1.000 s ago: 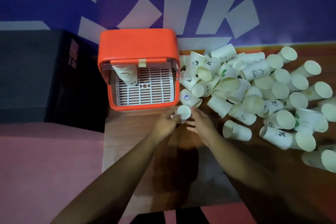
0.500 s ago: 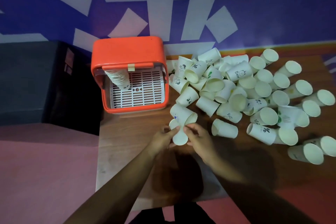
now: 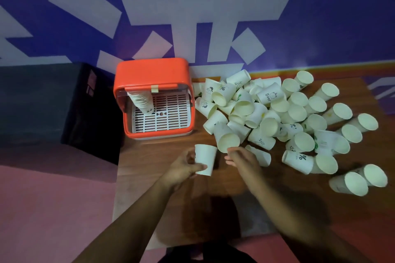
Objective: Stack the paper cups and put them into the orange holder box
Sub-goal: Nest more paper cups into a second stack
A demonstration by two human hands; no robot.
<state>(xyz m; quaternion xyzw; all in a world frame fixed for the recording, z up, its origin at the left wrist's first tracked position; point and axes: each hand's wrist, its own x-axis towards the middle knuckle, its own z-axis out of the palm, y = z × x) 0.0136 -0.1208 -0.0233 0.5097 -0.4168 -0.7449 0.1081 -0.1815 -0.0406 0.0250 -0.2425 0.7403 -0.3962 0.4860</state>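
Note:
My left hand [image 3: 183,166] grips a white paper cup [image 3: 205,159], held mouth up near the table's front. My right hand [image 3: 241,159] is just right of it, fingers apart, its fingertips at the rim of a second paper cup [image 3: 226,137] that lies tilted with its mouth toward me; I cannot tell whether it grips that cup. The orange holder box [image 3: 149,74] stands at the table's back left, its front open over a white slotted tray. A stack of cups [image 3: 142,101] leans inside it on the left.
A big pile of loose paper cups [image 3: 299,117] covers the right half of the wooden table [image 3: 149,156]. A black box [image 3: 53,100] stands left of the holder. Blue and white wall behind. Pink floor lies at the left.
The single cup pressed between both hands is now in my left hand alone. My right hand has moved right to the rim of another cup. The view tilted up.

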